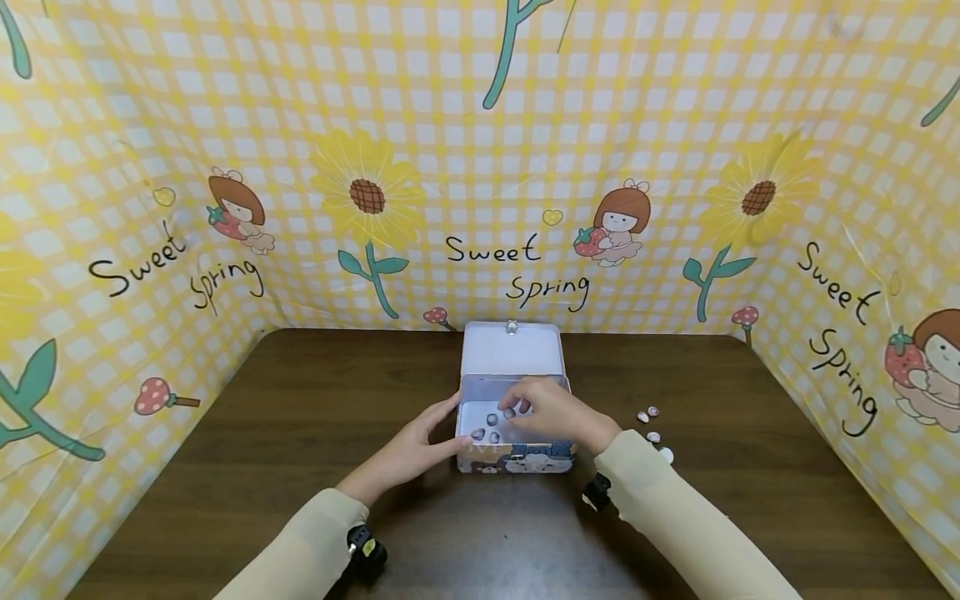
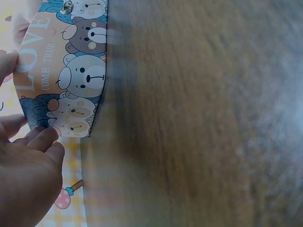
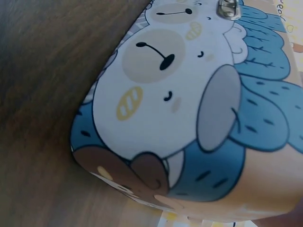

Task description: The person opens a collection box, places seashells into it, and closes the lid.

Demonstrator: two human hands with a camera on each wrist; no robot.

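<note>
An open tin box [image 1: 517,457] with a pale inside stands mid-table, its hinged lid [image 1: 513,350] tipped back. Its front carries printed bears, seen close in both wrist views. My left hand [image 1: 414,446] holds the box's left front corner, thumb at the front rim and fingers along the side. My right hand [image 1: 551,410] reaches into the box from the right, fingers bent downward around a small purplish shell [image 1: 510,412]. Several similar shells [image 1: 492,419] lie on the box floor to its left. The right wrist view hides the right fingers behind the box front [image 3: 156,94].
On the brown table [image 1: 337,375], right of the box, lie several small white and purple shells [image 1: 653,437], one partly by the right sleeve. A yellow checked cloth [image 1: 480,167] hangs around the back and sides. Small cameras [image 1: 597,492] are strapped to both wrists.
</note>
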